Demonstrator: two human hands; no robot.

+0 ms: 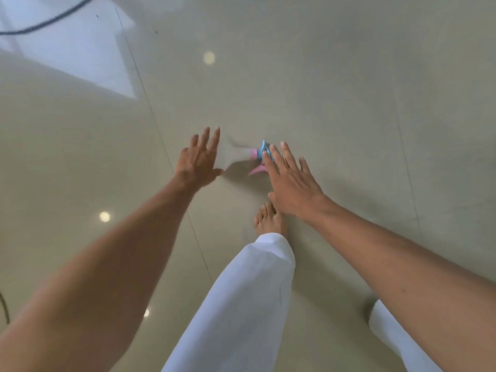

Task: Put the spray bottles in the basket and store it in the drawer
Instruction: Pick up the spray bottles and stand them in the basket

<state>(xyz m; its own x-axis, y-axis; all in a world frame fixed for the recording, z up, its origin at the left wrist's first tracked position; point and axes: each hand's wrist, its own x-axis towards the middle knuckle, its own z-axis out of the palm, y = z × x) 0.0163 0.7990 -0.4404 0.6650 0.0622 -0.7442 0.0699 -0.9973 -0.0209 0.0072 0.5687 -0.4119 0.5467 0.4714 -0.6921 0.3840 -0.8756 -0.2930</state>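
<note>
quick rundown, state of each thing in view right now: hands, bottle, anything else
left hand: open, fingers spread, empty, beside the bottle's clear body
right hand: open, fingertips over the bottle's head, not gripping
spray bottle: lying on its side on the floor, blue and pink head partly hidden, blurred
bare foot: flat on the floor, white trouser leg above
tiled floor: glossy, reflecting lights
dark cable: lying on the floor, far left

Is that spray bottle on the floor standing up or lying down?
Lying down: the spray bottle rests sideways on the floor, blue-pink head pointing right.
</note>
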